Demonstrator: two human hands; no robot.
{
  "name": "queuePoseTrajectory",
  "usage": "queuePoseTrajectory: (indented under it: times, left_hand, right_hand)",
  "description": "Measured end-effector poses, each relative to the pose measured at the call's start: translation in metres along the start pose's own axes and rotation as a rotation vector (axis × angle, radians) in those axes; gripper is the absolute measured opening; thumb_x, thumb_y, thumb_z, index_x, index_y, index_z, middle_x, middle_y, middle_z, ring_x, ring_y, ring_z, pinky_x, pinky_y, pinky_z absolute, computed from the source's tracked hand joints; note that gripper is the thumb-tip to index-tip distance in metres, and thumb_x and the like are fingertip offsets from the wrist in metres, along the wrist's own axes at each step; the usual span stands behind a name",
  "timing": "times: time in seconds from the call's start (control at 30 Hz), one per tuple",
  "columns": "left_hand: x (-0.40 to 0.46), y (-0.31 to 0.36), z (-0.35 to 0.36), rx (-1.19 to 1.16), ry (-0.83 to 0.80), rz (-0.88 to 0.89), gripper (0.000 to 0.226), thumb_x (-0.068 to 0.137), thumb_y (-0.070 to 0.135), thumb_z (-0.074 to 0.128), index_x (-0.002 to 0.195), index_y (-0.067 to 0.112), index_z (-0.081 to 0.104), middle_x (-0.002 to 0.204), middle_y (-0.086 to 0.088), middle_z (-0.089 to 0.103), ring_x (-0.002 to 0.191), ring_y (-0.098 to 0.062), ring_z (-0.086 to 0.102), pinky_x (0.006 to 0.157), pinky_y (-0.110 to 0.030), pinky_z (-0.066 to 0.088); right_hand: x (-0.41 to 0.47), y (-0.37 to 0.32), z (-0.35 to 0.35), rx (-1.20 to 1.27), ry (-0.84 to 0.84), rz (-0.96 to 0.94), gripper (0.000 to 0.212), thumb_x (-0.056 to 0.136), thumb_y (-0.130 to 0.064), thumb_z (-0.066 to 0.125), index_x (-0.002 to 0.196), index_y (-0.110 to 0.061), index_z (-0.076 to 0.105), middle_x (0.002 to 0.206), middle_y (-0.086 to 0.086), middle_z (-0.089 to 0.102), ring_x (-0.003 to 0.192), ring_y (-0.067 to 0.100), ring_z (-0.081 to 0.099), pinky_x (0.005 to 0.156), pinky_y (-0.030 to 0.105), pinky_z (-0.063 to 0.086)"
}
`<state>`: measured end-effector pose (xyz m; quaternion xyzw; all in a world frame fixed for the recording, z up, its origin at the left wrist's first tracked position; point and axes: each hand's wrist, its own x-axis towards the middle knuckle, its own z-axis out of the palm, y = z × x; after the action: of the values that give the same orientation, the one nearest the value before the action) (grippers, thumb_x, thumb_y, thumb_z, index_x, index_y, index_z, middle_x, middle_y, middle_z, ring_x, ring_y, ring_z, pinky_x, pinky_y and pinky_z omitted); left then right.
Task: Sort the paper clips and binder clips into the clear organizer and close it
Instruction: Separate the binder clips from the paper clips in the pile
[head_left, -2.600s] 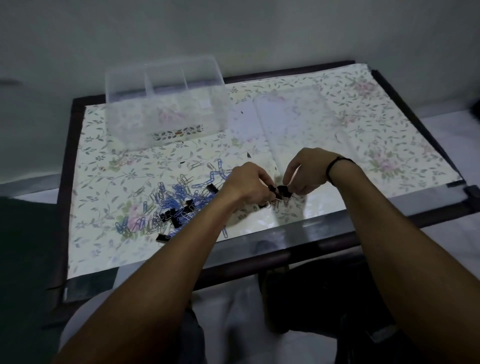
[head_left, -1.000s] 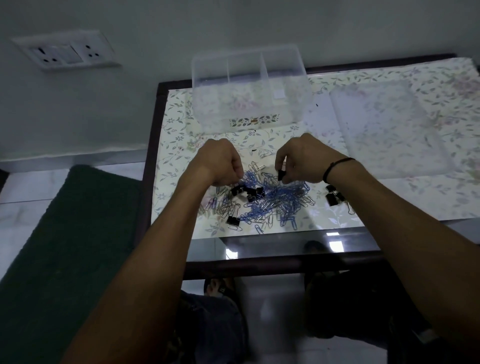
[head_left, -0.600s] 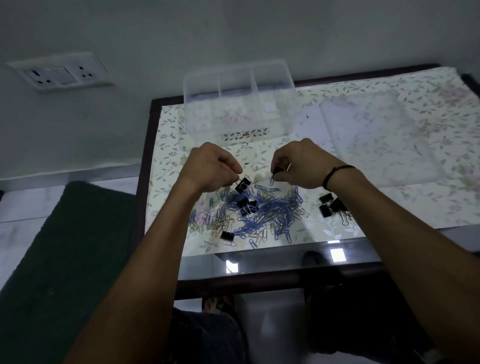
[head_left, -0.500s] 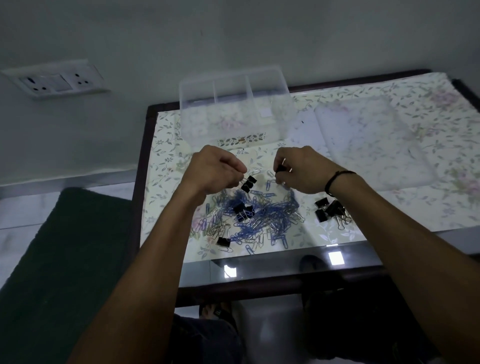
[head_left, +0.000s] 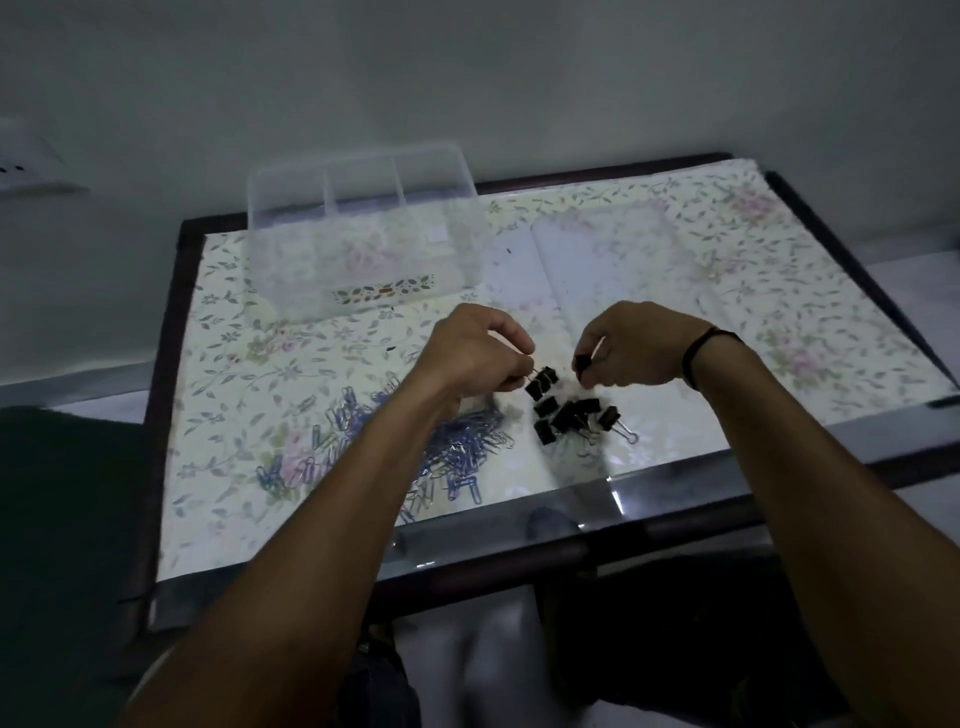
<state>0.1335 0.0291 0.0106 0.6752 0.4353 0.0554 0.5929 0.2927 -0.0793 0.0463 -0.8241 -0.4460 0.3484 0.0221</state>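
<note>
while each hand pinches one, binder clips (head_left: 569, 415) lie below.

A: How much of the paper clips (head_left: 457, 457) can you make out?

B: Not all. The left forearm (head_left: 363, 493) lies across the heap and hides its middle, and the clips are too small and blurred to count.

A: And the left hand (head_left: 478, 353)?

B: Its fingertips curl under, so the pinch on the binder clip (head_left: 540, 382) is mostly hidden. The right hand (head_left: 631, 345) covers most of the black clip (head_left: 583, 362) it pinches.

A: The edges?

B: A wall socket (head_left: 26, 166) is cut off at the left. The clear lid (head_left: 613, 260) barely stands out from the tabletop (head_left: 779, 270).
</note>
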Motion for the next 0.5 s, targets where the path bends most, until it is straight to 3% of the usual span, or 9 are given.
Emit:
queuePoseTrajectory:
  times: [0.13, 0.27, 0.5]
  left_hand:
    - [0.003, 0.003, 0.038, 0.114, -0.066, 0.004, 0.014, 0.074, 0.001, 0.080, 0.076, 0.014, 0.074, 0.073, -0.012, 0.078, 0.068, -0.022, 0.078, 0.074, -0.039, 0.065]
    - [0.003, -0.001, 0.054, 0.181, -0.098, 0.019, 0.013, 0.077, 0.004, 0.079, 0.076, 0.016, 0.075, 0.075, -0.011, 0.077, 0.067, -0.020, 0.076, 0.075, -0.040, 0.065]
    - [-0.001, -0.002, 0.032, 0.165, -0.070, 0.050, 0.015, 0.077, 0.003, 0.076, 0.083, 0.016, 0.077, 0.081, -0.012, 0.079, 0.079, -0.028, 0.078, 0.079, -0.043, 0.064]
  right_hand:
    - [-0.007, 0.014, 0.005, -0.060, -0.042, 0.081, 0.010, 0.080, -0.023, 0.073, 0.088, -0.024, 0.078, 0.082, 0.003, 0.078, 0.079, 0.019, 0.075, 0.068, 0.026, 0.059]
    - [-0.007, 0.016, 0.012, -0.139, -0.074, 0.104, 0.020, 0.084, -0.022, 0.067, 0.100, -0.015, 0.077, 0.091, 0.008, 0.078, 0.086, 0.023, 0.075, 0.083, 0.037, 0.061]
    - [0.005, 0.003, 0.011, -0.137, -0.004, 0.105, 0.025, 0.084, -0.012, 0.071, 0.110, -0.011, 0.073, 0.105, 0.013, 0.071, 0.086, 0.029, 0.074, 0.076, 0.041, 0.063]
